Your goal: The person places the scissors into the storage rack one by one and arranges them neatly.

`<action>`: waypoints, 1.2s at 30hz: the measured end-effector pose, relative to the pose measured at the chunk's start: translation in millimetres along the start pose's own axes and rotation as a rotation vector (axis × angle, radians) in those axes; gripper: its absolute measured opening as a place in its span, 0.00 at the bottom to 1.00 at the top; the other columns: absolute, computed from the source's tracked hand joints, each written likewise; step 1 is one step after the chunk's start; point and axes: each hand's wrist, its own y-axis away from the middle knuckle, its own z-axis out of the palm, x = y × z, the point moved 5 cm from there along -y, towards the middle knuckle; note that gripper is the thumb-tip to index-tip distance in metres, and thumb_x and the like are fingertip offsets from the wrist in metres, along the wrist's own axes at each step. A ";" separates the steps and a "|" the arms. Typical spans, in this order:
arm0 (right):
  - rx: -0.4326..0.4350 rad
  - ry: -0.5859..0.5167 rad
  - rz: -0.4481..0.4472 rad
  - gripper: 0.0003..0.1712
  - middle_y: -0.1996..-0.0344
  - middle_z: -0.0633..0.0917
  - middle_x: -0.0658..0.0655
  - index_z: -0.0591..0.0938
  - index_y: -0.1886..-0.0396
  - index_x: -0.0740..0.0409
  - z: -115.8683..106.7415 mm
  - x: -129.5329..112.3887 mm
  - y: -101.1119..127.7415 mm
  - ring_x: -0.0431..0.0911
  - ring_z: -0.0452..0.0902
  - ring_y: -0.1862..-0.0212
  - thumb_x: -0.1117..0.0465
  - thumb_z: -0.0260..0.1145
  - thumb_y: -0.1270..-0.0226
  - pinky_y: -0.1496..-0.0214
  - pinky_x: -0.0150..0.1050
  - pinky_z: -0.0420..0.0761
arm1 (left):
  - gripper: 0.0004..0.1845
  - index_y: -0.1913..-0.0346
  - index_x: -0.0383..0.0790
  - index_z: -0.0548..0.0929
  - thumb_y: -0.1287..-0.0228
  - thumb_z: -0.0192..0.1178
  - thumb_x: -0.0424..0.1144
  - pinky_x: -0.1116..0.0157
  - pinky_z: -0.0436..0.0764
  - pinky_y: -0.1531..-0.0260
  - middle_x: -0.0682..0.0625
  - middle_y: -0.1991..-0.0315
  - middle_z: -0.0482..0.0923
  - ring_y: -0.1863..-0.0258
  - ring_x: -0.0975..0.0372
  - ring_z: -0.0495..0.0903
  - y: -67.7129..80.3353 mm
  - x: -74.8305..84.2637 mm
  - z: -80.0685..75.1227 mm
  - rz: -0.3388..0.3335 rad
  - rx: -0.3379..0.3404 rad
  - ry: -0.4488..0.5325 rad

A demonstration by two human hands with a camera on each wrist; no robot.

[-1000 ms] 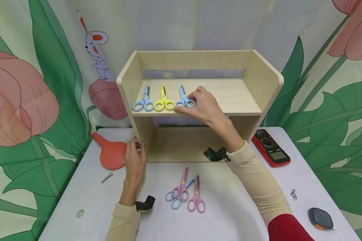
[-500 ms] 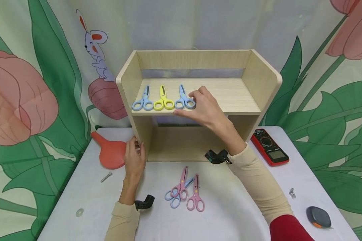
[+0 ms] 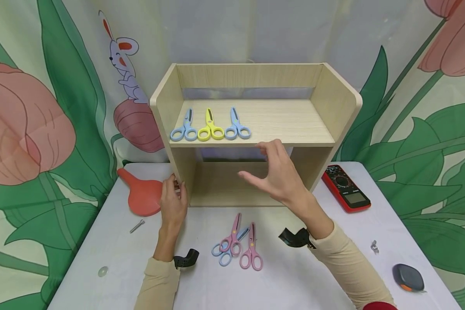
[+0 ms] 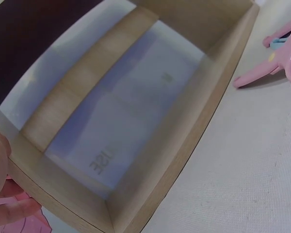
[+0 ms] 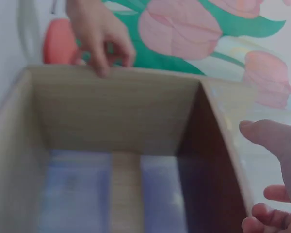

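A pale wooden two-tier desk shelf (image 3: 252, 75) stands on the table. On its upper board, blue scissors (image 3: 184, 128), yellow scissors (image 3: 210, 128) and a second blue pair of scissors (image 3: 237, 127) lie in a row, blades pointing back. My left hand (image 3: 173, 204) grips the front edge of the left side panel (image 5: 116, 107), fingers bent on its outer face. Nothing is in my right hand (image 3: 283, 176); its thumb and fingers are spread before the lower compartment. Below, pink scissors (image 3: 231, 241) lie across blue scissors (image 3: 224, 257), beside another pink pair of scissors (image 3: 251, 254).
Left of the shelf lie a red rubber bulb (image 3: 144, 197), a bolt (image 3: 137, 226) and a clear disc (image 3: 102, 271). On the right are a red multimeter (image 3: 346, 189), a small metal piece (image 3: 374, 246) and a dark tape measure (image 3: 408, 277). A printed curtain (image 3: 248, 34) hangs behind.
My right hand has let go of the right-hand blue scissors on the upper board and moved down and toward me. The left hand stays at the side panel.
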 end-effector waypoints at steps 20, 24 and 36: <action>-0.341 -0.051 0.339 0.52 0.48 0.79 0.55 0.71 0.33 0.57 87.4 17.0 151.4 0.47 0.77 0.51 0.35 0.78 0.53 0.51 0.42 0.85 | 0.19 0.38 0.28 0.72 0.28 0.58 0.32 0.52 0.89 0.67 0.33 0.53 0.76 0.59 0.46 0.85 1.6 -3.4 1.4 -0.010 0.008 0.013; -0.385 -0.032 0.414 0.56 0.51 0.79 0.55 0.70 0.32 0.58 98.6 15.8 173.3 0.43 0.75 0.55 0.33 0.78 0.56 0.52 0.41 0.84 | 0.19 0.38 0.29 0.72 0.27 0.57 0.33 0.52 0.89 0.66 0.34 0.53 0.76 0.59 0.47 0.85 1.2 -3.5 1.2 -0.026 0.001 0.008; -0.458 0.141 0.409 0.48 0.63 0.74 0.53 0.80 0.47 0.69 112.4 14.8 198.7 0.40 0.64 0.65 0.39 0.82 0.61 0.69 0.32 0.73 | 0.18 0.39 0.29 0.73 0.28 0.58 0.33 0.52 0.89 0.67 0.33 0.55 0.75 0.59 0.46 0.85 0.8 -1.7 -0.1 -0.017 0.005 0.013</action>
